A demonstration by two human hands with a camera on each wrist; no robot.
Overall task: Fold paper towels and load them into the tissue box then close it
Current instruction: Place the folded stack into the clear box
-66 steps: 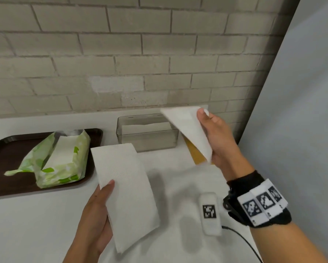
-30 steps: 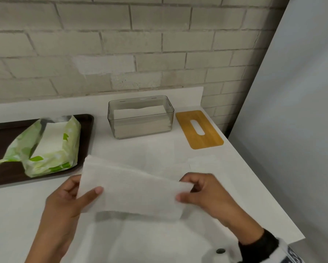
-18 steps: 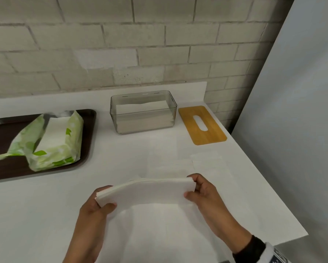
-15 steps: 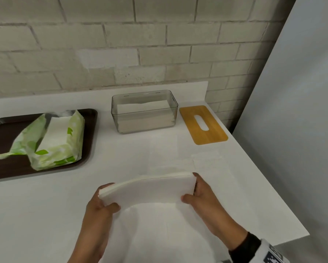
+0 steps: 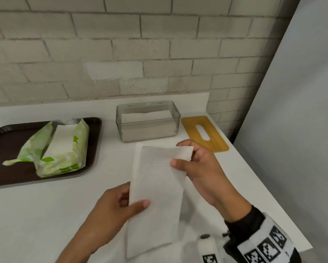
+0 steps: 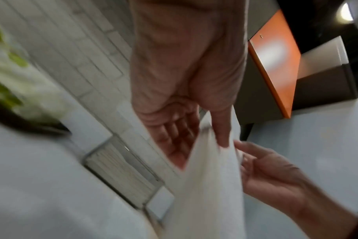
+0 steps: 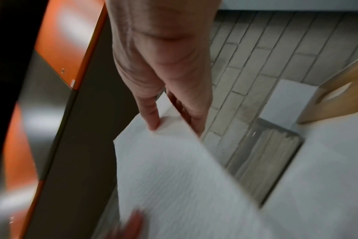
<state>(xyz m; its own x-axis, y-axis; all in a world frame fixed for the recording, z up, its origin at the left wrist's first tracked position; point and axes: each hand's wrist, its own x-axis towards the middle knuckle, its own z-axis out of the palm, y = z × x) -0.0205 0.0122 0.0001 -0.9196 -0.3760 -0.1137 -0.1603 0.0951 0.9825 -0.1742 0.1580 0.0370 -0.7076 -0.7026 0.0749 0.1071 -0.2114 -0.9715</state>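
Note:
A folded white paper towel (image 5: 155, 190) hangs lengthwise above the white counter, held between both hands. My left hand (image 5: 119, 205) pinches its left edge, thumb on top. My right hand (image 5: 195, 168) pinches the upper right corner, thumb over the front. The same paper towel (image 6: 210, 186) shows in the left wrist view and the paper towel (image 7: 174, 174) fills the right wrist view. The clear tissue box (image 5: 147, 121) stands open at the back with folded towels inside. Its wooden lid (image 5: 205, 132) with a slot lies flat to the right of it.
A dark brown tray (image 5: 0, 149) at the left holds an opened green-and-white towel pack (image 5: 58, 149). A brick wall runs behind the counter; a grey panel stands at the right. The counter edge (image 5: 269, 202) drops off near my right wrist.
The towel was held flat and crosswise, low over the counter. Now it is turned lengthwise and raised toward the box, and my right hand has moved up to its far corner.

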